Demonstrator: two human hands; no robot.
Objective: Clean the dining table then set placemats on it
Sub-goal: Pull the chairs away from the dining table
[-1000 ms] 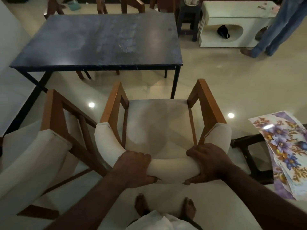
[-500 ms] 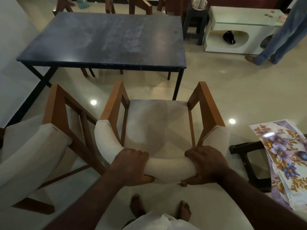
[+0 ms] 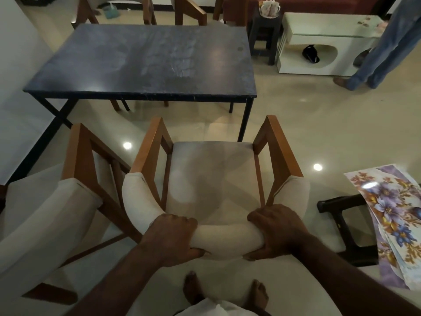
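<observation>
The dark dining table (image 3: 145, 62) stands ahead with a bare, smeared top. Between it and me is a wooden armchair (image 3: 214, 176) with a cream seat and a curved padded backrest. My left hand (image 3: 170, 238) and my right hand (image 3: 278, 229) both grip that backrest from behind. Floral placemats (image 3: 391, 215) lie stacked on a dark stool (image 3: 341, 224) at my right.
A second, matching armchair (image 3: 57, 206) stands close on my left. More chairs (image 3: 182, 10) sit behind the table. A black side table with a cup set (image 3: 270, 9) and a white cabinet (image 3: 319, 42) are at the back right, where a person's legs (image 3: 385, 49) stand.
The view has tilted up and the table now sits lower in it, so the far chairs show. My hands keep their grip on the backrest, and the chair looks slightly farther from the table.
</observation>
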